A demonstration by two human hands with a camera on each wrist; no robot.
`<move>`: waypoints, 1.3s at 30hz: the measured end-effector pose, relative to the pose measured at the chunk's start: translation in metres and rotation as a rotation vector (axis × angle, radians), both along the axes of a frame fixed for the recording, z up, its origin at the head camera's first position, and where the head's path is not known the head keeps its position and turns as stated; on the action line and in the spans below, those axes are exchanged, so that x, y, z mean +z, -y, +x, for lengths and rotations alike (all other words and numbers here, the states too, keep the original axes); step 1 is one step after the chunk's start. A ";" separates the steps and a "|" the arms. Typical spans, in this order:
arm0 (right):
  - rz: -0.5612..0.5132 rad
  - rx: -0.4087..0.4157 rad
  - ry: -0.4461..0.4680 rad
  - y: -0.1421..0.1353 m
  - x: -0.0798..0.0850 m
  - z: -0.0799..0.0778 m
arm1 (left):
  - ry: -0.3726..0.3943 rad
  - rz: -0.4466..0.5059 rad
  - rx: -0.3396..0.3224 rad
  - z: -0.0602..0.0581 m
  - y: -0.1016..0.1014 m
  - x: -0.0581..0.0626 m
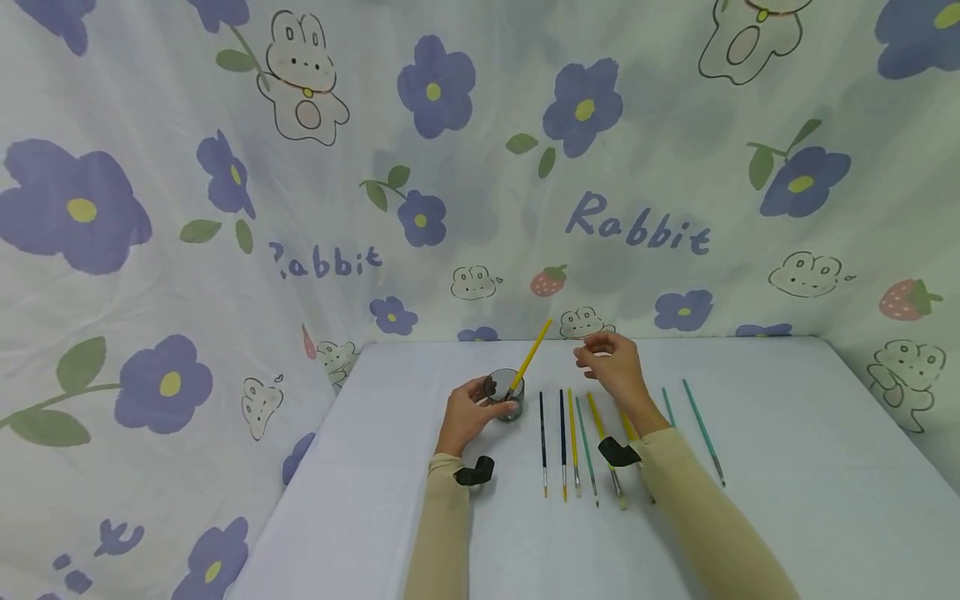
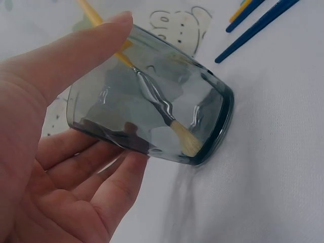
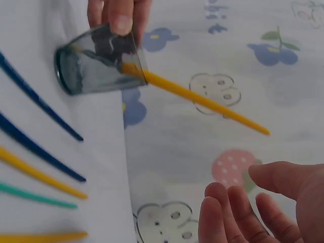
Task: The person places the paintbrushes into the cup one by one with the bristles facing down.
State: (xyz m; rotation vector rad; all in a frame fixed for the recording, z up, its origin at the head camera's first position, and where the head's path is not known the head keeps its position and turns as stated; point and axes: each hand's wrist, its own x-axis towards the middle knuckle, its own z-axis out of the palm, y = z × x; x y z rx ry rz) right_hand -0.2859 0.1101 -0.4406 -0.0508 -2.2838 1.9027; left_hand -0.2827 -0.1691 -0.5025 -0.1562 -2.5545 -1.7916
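My left hand (image 1: 468,417) grips a tinted clear drinking glass (image 2: 212,111) round its side, thumb across the near wall and fingers behind. Inside leans a yellow-handled paintbrush (image 1: 534,350), bristles (image 2: 187,140) down at the bottom and handle slanting up past the rim to the right. Bent fingers and a thumb held apart show on my right hand (image 1: 617,367), which is raised right of the brush handle with nothing between them. In the right wrist view the handle's tip (image 3: 266,132) lies a short way from those fingers.
Right of the glass, paintbrushes lie in a row, bristles toward me: dark blue (image 1: 543,442), yellow (image 1: 573,437) and teal (image 1: 587,450) ones. My right forearm (image 1: 690,492) partly covers a yellow one. Farther right lies another teal brush (image 1: 703,431). A patterned curtain (image 1: 510,208) hangs behind the white table (image 1: 795,467).
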 end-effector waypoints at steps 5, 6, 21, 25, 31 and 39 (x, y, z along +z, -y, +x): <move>0.022 -0.037 0.008 -0.027 0.000 0.009 | 0.000 0.004 0.009 0.000 0.000 -0.001; 0.015 -0.044 0.009 -0.032 0.000 0.011 | -0.001 0.002 0.011 0.000 0.000 -0.001; 0.128 -0.125 0.042 -0.105 -0.010 0.037 | -0.002 0.006 0.011 -0.003 0.001 -0.005; 0.192 -0.170 0.040 -0.116 -0.011 0.044 | -0.001 0.018 0.008 -0.003 0.000 -0.004; 0.262 -0.236 0.057 -0.125 -0.011 0.051 | -0.007 0.028 0.006 -0.002 -0.001 -0.002; 0.319 -0.279 0.081 -0.134 -0.019 0.061 | 0.007 0.011 0.017 -0.001 0.000 -0.002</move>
